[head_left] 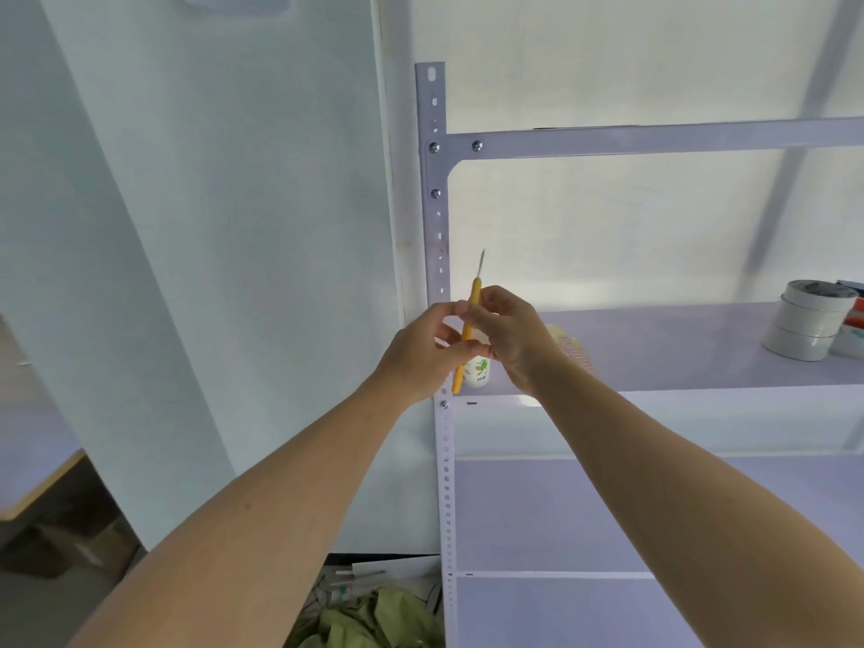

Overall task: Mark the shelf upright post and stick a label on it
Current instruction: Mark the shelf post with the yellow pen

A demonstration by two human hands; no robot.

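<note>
Left hand [428, 350] & right hand [512, 339] are both pinching yellow marking tool [475, 297], tip up, just in front of upright post [436, 226]. Prob. light, thin, stiff, pointed, so gripping mid-handle looks safest.

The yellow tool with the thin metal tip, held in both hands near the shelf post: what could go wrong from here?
The yellow tool has a bare tip pointing up close to the left hand and right hand; a slip could prick a finger. The small bottle stands near the front edge of the shelf, behind the hands; a knock might tip it off. The post is narrow and perforated, so the tip may skid into a hole.
</note>
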